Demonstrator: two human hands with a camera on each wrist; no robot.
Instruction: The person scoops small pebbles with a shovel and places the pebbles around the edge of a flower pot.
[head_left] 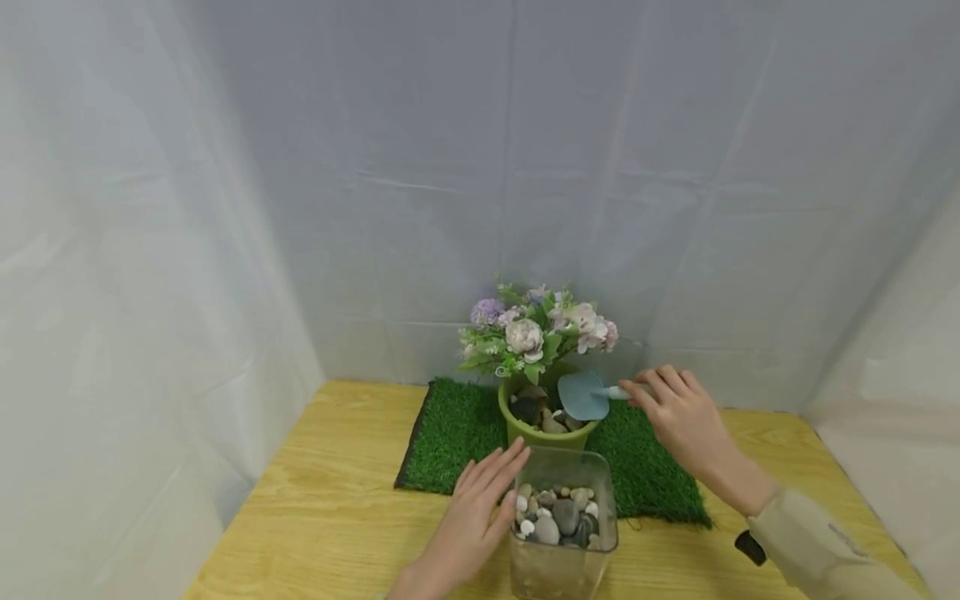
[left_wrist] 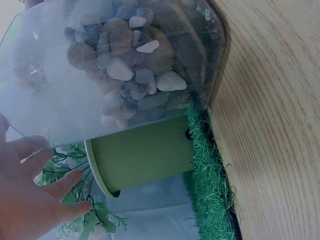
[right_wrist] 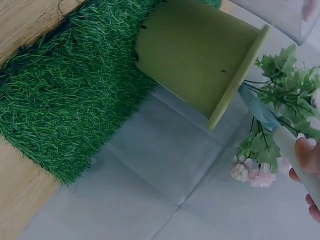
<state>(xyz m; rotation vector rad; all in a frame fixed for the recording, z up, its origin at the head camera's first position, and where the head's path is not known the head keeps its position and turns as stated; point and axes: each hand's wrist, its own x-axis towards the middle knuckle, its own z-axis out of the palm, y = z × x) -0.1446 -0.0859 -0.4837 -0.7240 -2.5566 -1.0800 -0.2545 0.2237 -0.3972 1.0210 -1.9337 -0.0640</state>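
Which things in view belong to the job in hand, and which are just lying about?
Seemingly part of the job:
blue trowel, in the right hand
green pot with flowers
stones in the clear container, left hand at its rim

Apparently just surroundings:
grass mat under the pot
wooden table
pale sheeting

A wooden table (head_left: 300, 500) stands before hanging pale sheets (head_left: 450, 183). On it lies a green grass mat (head_left: 461, 433) bearing a green pot (head_left: 566, 442). Pink, white and purple flowers (head_left: 525, 337) with green leaves rise from the pot, and stones (head_left: 551, 422) show inside. A person's right hand (head_left: 686, 421), in a beige sleeve (head_left: 817, 542), grips the handle of a blue trowel (head_left: 584, 397), its blade over the right part of the pot's mouth. Nearer the viewer stands a clear box (head_left: 558, 571) of mixed pebbles (head_left: 555, 518), white, tan and dark grey. The left hand (head_left: 476, 517) lies along the box's left side, fingers extended.
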